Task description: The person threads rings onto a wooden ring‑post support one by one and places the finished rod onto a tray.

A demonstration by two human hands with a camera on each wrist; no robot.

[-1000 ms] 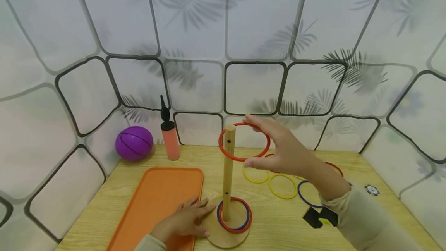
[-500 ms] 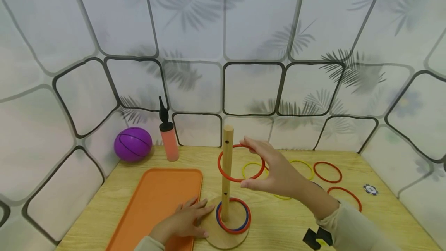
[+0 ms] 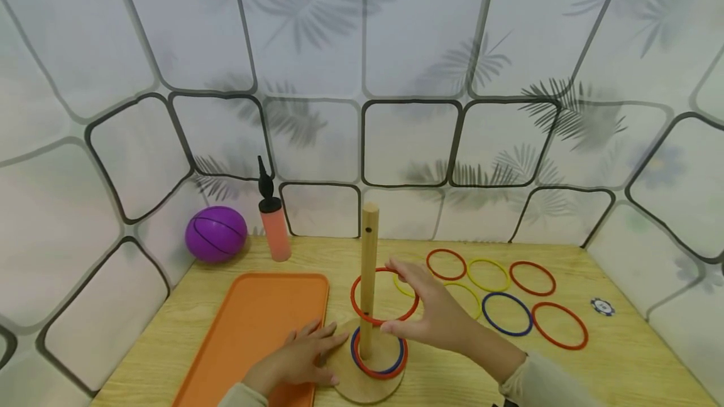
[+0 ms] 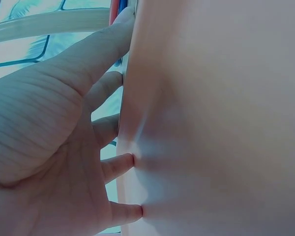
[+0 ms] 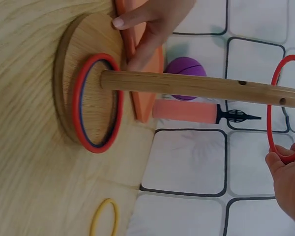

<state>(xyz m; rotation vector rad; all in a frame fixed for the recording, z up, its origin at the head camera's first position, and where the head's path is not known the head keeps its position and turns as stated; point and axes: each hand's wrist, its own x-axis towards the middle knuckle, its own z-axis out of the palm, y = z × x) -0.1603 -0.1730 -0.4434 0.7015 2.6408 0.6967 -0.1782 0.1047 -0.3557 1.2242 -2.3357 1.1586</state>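
Note:
My right hand (image 3: 438, 313) holds a red ring (image 3: 353, 297) by its right side, thumb and fingers at its rim. That ring encircles a wooden post (image 3: 369, 256), above the round base (image 3: 362, 390). Around the foot of the post, a red ring (image 3: 405, 357) and a blue ring (image 3: 353, 345) lie on the base. My left hand (image 3: 294, 360) rests at the base's left edge, fingers spread and extended, partly over the orange tray (image 3: 266, 306). In the left wrist view its fingertips touch a smooth surface. The right wrist view shows the held ring (image 5: 269, 123) pinched at its rim.
Several red, yellow and blue rings, among them a blue ring (image 3: 509, 334) and a red ring (image 3: 585, 335), lie on the table's right. A poker chip (image 3: 602, 306) is farther right. At the back left stand a purple ball (image 3: 217, 234) and a pink hand pump (image 3: 275, 231).
My right hand has lowered the red ring along the post, from near its top to just above the base. The left hand has stayed in place.

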